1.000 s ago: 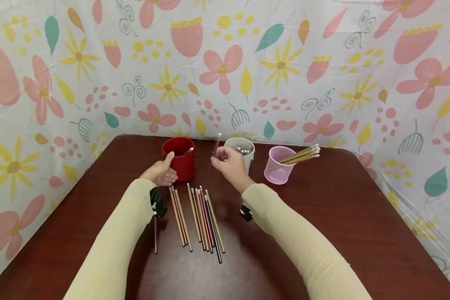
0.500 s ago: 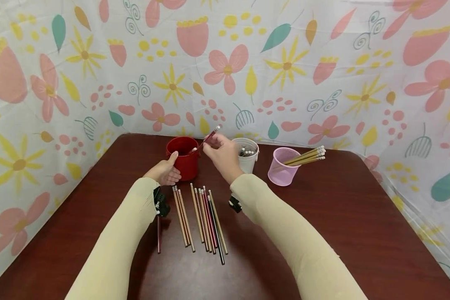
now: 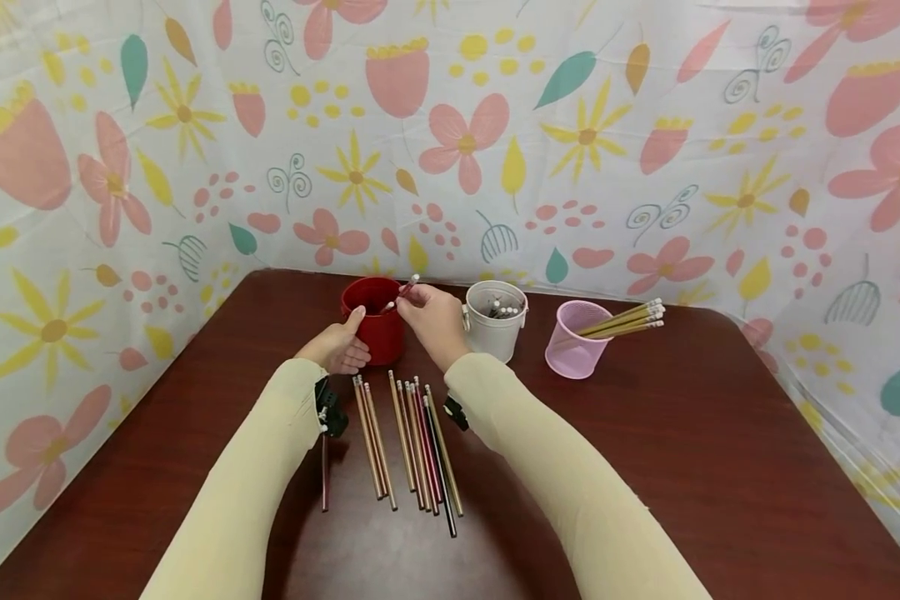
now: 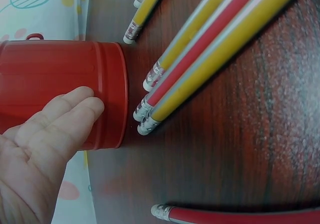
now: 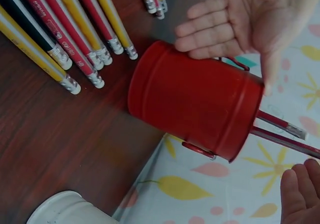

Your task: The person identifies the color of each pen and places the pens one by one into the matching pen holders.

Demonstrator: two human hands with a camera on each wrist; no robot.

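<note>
Red bucket: L hand straight-fingered agst it, R hand pinching pencil.

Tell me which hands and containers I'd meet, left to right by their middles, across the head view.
Left hand, red round metal-looking bucket, right hand, white round metal-looking bucket, pink round mesh cup.
</note>
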